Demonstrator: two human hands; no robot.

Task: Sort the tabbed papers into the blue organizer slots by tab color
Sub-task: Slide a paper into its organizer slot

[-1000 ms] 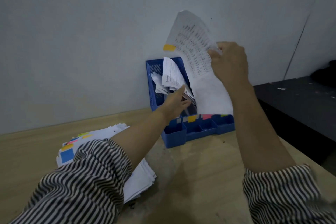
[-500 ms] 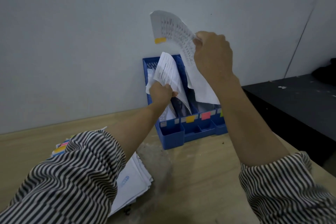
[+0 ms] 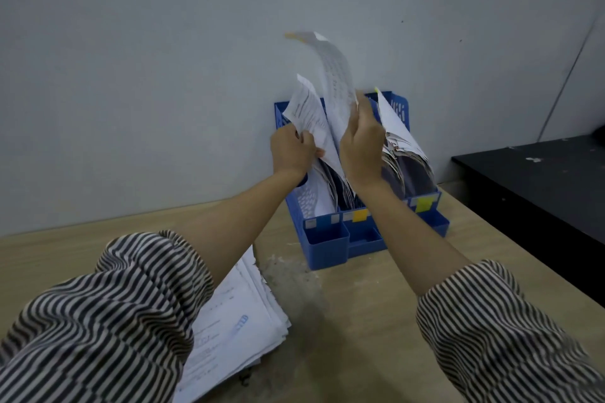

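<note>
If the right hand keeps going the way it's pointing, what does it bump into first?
Most likely the papers already standing in the blue organizer, just past the right hand holding the yellow-tabbed sheet. Depth is hard to judge here.

I see a pale wooden table [image 3: 376, 321] against a grey wall [image 3: 163, 75], a black counter [image 3: 540, 180] at right.

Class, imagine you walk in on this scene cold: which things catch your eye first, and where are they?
First, the two hands raised at the blue organizer against the wall: the right hand holds an orange-tabbed sheet curving upward, while the left hand grips papers already standing in a slot. Next, the loose pile of papers on the wooden table, lower left, partly under the striped sleeve.
</note>
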